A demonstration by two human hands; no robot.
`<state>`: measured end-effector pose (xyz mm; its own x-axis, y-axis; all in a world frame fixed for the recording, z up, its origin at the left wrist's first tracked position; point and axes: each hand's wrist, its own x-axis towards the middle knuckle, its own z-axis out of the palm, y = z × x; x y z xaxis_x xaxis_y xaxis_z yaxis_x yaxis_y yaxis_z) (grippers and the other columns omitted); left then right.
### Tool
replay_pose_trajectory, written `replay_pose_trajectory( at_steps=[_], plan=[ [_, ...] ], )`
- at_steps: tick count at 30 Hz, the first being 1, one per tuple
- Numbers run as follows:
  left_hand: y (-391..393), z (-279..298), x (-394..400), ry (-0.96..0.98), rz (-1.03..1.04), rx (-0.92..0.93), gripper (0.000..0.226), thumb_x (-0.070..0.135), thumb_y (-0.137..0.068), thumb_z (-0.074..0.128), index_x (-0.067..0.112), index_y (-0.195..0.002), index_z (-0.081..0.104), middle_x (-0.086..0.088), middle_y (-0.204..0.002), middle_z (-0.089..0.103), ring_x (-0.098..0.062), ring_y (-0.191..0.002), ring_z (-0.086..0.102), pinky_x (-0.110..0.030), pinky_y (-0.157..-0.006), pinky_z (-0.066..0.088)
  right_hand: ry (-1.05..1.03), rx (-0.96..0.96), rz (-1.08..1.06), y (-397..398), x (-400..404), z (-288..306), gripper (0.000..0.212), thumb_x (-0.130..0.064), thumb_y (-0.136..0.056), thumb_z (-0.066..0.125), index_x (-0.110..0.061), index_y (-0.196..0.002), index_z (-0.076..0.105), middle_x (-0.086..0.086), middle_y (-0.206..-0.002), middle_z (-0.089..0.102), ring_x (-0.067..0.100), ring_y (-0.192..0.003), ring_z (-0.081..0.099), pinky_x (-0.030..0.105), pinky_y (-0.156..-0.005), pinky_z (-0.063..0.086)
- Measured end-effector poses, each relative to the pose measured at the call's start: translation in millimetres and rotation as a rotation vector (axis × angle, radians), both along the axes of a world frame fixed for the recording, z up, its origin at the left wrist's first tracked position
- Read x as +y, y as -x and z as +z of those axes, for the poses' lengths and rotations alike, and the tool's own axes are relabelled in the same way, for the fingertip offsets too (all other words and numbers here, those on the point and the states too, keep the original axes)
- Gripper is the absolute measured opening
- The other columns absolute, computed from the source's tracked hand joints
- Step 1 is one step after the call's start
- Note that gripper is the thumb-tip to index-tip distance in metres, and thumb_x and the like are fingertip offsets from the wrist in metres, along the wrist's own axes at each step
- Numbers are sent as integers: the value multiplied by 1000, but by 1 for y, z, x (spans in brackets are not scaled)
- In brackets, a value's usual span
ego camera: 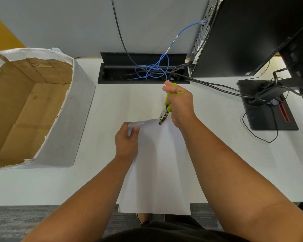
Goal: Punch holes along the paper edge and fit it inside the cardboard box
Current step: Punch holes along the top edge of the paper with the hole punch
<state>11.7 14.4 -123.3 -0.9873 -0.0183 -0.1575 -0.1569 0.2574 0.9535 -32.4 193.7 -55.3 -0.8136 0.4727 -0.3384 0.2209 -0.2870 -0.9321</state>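
right hand (179, 103) squeezes green punch (166, 109) on paper (156, 163); left hand (126, 138) pinches corner.

paper (157, 163): white, far edge in punch (164, 114) | box (33, 109): open, left

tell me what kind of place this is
Most likely an office workstation: a white desk with a cable hatch holding a blue network cable, a black computer tower and a monitor stand.
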Motion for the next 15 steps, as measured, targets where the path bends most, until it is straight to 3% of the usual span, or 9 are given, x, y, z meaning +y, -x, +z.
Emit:
replay_pose_trajectory(
  at_steps=[3,5,10,12,15],
  plan=[
    [0,-3,-1,-24,29,-13,10,17,-94,60,18,-84,61,9,-75,60,-2,-71,54,-19,-70,47,74,-47,-95,2,3,-5,49,19,-78,38,-11,-92,74,-1,-132,63,22,-107,67,17,-46,36],
    [2,-4,-2,-38,32,-34,8,19,-94,61,12,-92,64,-2,-85,65,-9,-79,58,-27,-75,50,79,-39,-62,1,3,-4,49,19,-77,37,-10,-92,73,-1,-131,64,24,-94,69,20,-46,35],
    [6,-3,-3,-24,13,-56,8,21,-94,61,14,-94,65,0,-91,68,-13,-84,62,-32,-80,53,-19,2,195,0,0,3,52,22,-75,35,-7,-92,74,-2,-133,63,4,-95,64,37,-72,40],
    [6,-4,-3,9,9,-65,10,22,-94,61,13,-90,62,-2,-88,67,-13,-81,60,-35,-80,53,-59,-11,259,-1,-2,6,52,22,-77,34,-4,-98,74,-4,-137,61,-5,-92,62,36,-72,43],
    [7,-5,-4,21,10,-74,18,23,-93,61,6,-89,58,-12,-87,64,-15,-77,55,-39,-76,53,-102,-38,253,-1,-4,13,53,22,-79,35,-3,-106,73,-6,-146,52,-7,-90,60,20,-54,41]
  ],
)
